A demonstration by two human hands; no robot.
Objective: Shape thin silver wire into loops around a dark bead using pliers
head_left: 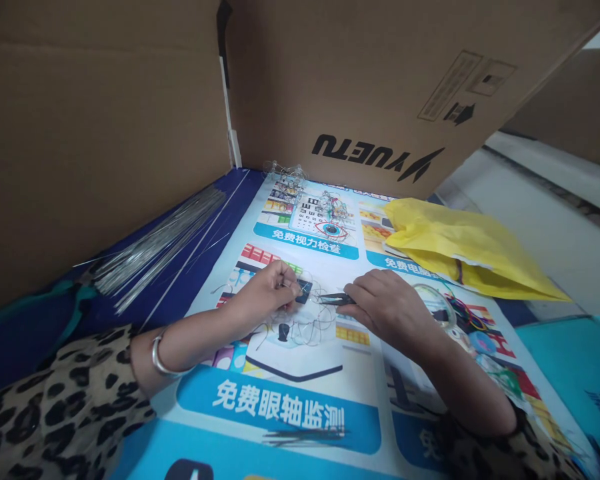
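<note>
My left hand (270, 290) is closed in a pinch on a thin wire, with thumb and fingertips pressed together. In my right hand (387, 307) is a pair of black-jawed pliers (337, 299), its handles hidden in the palm. The plier tips point left, toward the left fingertips, close to the wire. Around and below both hands spreads a loose tangle of fine bent wire (313, 331) above a printed poster (295, 363). Whether the plier jaws grip a strand I cannot tell.
A bundle of straight wires (155, 240) lies at the left, and short dark pieces (305, 435) lie in front. Wire shapes (287, 177) sit at the back. To the right are a yellow bag (470, 247), coloured cords (467, 312) and a tape roll (437, 303). Cardboard walls (275, 80) stand behind.
</note>
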